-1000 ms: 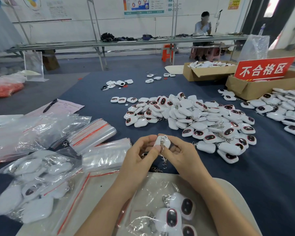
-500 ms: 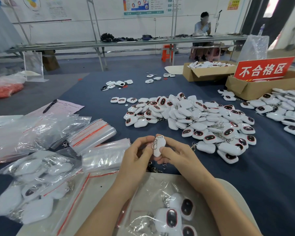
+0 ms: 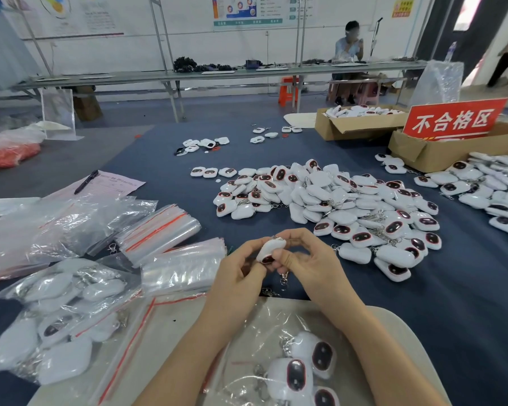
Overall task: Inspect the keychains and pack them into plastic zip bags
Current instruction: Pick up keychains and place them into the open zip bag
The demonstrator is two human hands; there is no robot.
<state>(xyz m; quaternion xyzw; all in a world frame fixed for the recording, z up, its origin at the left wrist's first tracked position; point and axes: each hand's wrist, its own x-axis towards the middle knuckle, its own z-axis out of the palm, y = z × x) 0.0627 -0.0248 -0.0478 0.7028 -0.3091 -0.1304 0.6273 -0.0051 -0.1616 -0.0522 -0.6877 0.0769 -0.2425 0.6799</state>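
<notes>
Holding one keychain (image 3: 272,248) up over the blue table (image 3: 458,303), we pinch it from both sides: the left hand (image 3: 238,276) curls round its lower end, the right hand (image 3: 314,266) grips the upper edge by the ring, and the metal clasp (image 3: 283,279) dangles free below. We judge it light and rigid, a smooth plastic shell that could slide in the fingers, with a glossy dark face that would likely smudge or scratch. So we would hold it by the white rim, never the face, and gather the clasp before feeding it into the zip bag (image 3: 276,326) lying near us, whose thin, limp film may snag on the metal.
</notes>
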